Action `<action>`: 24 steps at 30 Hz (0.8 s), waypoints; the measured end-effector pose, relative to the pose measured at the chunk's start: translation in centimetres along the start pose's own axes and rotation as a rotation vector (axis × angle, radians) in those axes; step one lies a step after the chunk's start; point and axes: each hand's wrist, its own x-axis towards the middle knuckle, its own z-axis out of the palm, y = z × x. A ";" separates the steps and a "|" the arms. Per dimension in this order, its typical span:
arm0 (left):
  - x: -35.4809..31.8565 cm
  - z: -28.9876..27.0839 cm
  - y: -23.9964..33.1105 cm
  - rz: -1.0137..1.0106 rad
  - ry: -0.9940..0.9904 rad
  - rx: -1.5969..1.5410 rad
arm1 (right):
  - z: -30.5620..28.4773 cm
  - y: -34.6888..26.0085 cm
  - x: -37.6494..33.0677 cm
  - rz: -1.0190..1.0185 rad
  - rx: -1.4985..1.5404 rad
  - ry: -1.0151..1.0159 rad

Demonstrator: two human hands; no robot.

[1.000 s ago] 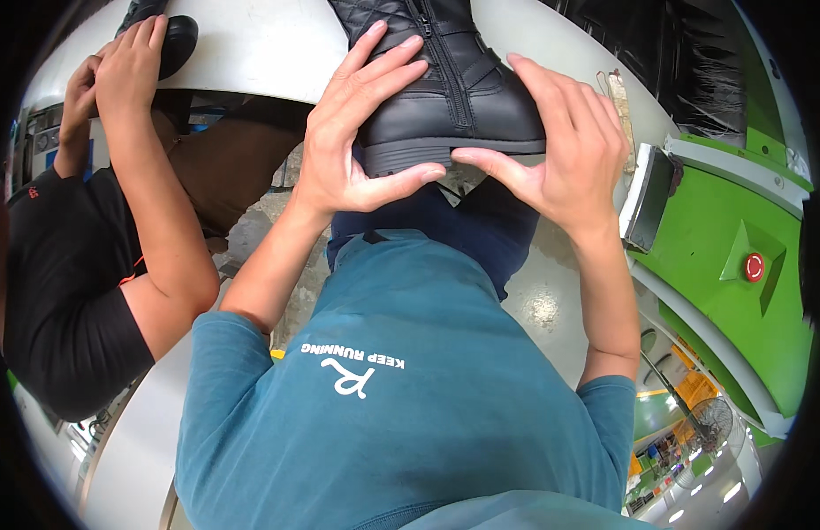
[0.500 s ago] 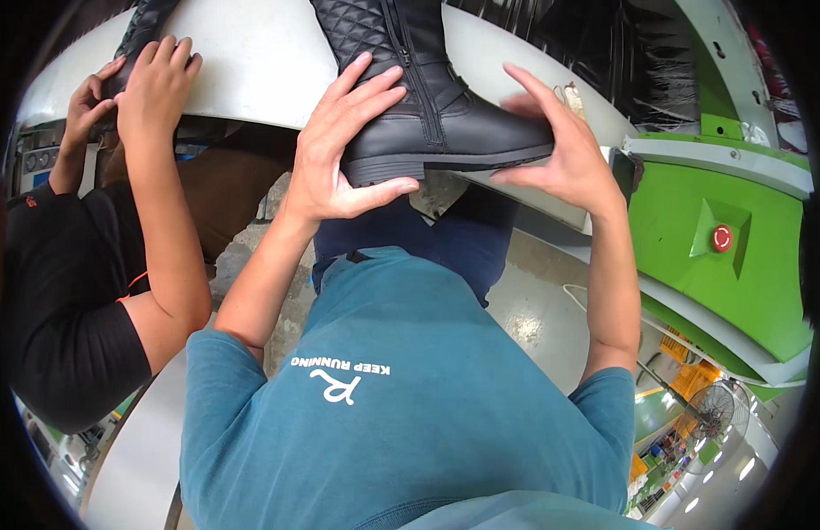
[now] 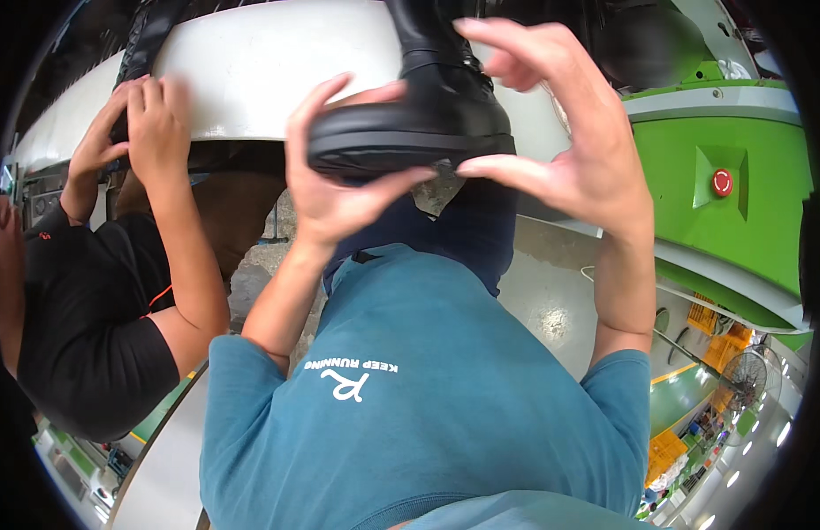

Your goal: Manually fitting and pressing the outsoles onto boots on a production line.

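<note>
A black boot (image 3: 388, 128) is held sideways at the table's near edge, its toe to the left and its shaft running up out of view. Around the toe, my left hand (image 3: 326, 181) has its thumb under the sole and its fingers behind the upper. My right hand (image 3: 569, 132) is at the heel side, slightly blurred, with fingers and thumb spread wide. Its thumb tip comes close to the sole's heel end and its fingers reach toward the shaft; I cannot tell whether they touch.
A white table (image 3: 242, 71) runs across the front. At left, a co-worker in black (image 3: 101, 327) handles another dark boot (image 3: 145, 44). On the right stands a green machine (image 3: 666, 212) with a red button (image 3: 721, 183). A fan (image 3: 746, 378) and yellow crates (image 3: 666, 455) are farther back.
The boot has turned from toe-right to toe-left. My left hand now holds the toe instead of the heel. My right hand has left the toe and opened beside the heel.
</note>
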 end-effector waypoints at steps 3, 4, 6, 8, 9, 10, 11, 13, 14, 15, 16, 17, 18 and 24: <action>-2.3 -3.9 -1.1 -0.268 0.042 0.177 | 2.0 3.2 -5.1 0.153 -0.058 0.000; -2.8 -4.6 -1.6 -0.273 0.073 0.218 | 3.1 3.5 -5.7 0.120 -0.088 0.012; -4.0 -5.0 -2.0 -0.266 0.143 0.253 | 5.5 3.3 -6.0 0.057 -0.151 0.036; -4.0 -5.0 -1.5 -0.193 0.149 0.379 | 7.3 2.9 -5.9 0.008 -0.189 0.064; -3.7 -5.2 -1.0 -0.122 0.116 0.490 | 8.1 2.6 -5.8 -0.015 -0.209 0.079; -3.0 -5.4 -0.2 -0.048 0.083 0.600 | 9.0 2.3 -5.7 -0.033 -0.255 0.119; -2.3 -5.6 0.6 0.013 0.014 0.662 | 9.6 2.3 -5.5 -0.042 -0.266 0.145; -0.8 -5.8 2.2 0.141 -0.125 0.779 | 10.7 2.3 -5.3 -0.065 -0.294 0.198; -0.3 -5.4 2.8 0.160 -0.151 0.762 | 10.9 2.2 -5.1 -0.077 -0.315 0.205; 0.4 -4.8 3.7 0.176 -0.195 0.783 | 11.0 2.1 -5.0 -0.071 -0.318 0.209; 1.2 -4.1 4.1 0.175 -0.254 0.781 | 10.9 1.9 -5.1 -0.062 -0.325 0.215; 1.8 -3.3 4.1 0.174 -0.311 0.781 | 10.8 1.8 -5.2 -0.055 -0.331 0.221; 2.2 -2.6 3.9 0.187 -0.295 0.808 | 10.7 1.6 -5.2 -0.028 -0.347 0.221; 2.6 -2.0 2.6 0.141 -0.263 0.823 | 11.0 1.3 -5.3 0.033 -0.381 0.235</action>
